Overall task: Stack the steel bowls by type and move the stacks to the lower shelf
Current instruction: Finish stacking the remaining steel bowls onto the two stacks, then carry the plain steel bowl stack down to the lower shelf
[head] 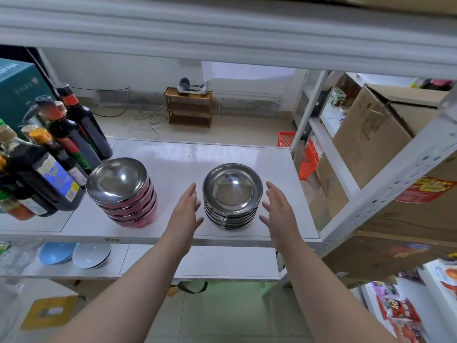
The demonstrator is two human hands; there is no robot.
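Observation:
A stack of several plain steel bowls (232, 196) stands on the white middle shelf (173, 164), right of centre. My left hand (186, 210) is just left of this stack and my right hand (279, 206) just right of it, both open with fingers spread and a small gap to the bowls. Further left on the same shelf stands a taller stack of several steel bowls with red outer walls (123, 191). The lower shelf (205, 261) shows below the front edge.
Dark sauce bottles (49, 159) and a teal box (17, 90) crowd the shelf's left end. Two blue bowls (74, 254) lie on the lower shelf at the left. A white upright post (385, 186) and cardboard boxes (371, 134) stand to the right.

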